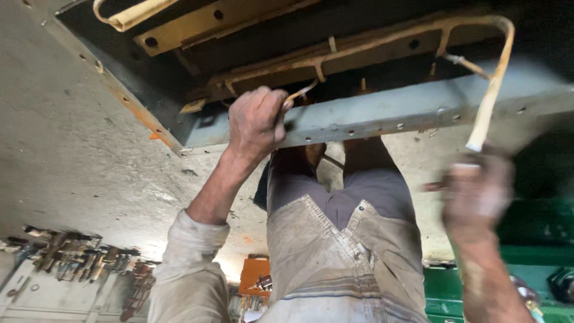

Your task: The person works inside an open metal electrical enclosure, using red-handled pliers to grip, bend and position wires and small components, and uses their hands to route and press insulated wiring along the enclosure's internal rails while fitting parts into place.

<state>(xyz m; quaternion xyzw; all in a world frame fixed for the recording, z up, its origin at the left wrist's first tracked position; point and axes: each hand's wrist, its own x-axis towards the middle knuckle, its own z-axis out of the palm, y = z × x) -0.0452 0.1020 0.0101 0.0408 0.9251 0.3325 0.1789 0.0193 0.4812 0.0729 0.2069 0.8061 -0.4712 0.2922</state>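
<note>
A: Cream-coloured tube [490,101], thin and bent. It runs along the rusty bracket [335,51] on the underside of the dark overhead panel [299,33], curves at the far corner, then drops straight down to the right hand [478,200].

B: Hands?

A: Left hand [257,122] is raised and closed in a fist around a thin curved bit of wire or clip [302,93], just under the bracket, beside the grey steel beam [418,107]. The right hand is blurred. It sits directly below the tube's free end, fingers curled, seemingly about a dark slim thing [433,186] sticking out to its left. Whether it grips the tube end itself I cannot tell.

B: Between the hands?

A: A second person in soiled overalls [335,257] stands between the two forearms, head hidden above the beam. Not the wearer's hands.

B: Further out?

A: Beyond the left sleeve, a concrete wall [78,137] with rusty tools hung on it [78,254]; an orange box [254,275] low near the overalls. Past the right hand, green metal [532,239].

B: Risks, as you judge them?

A: The tube looks stiff and aged; a sideways tug from the right hand could kink it at the corner bend or pull it off the small fitting there. The left fist is tight against rusty edges, so a slip could scrape knuckles on the bracket or beam. The other person's head is close above, and anything that comes loose would fall on both.
</note>
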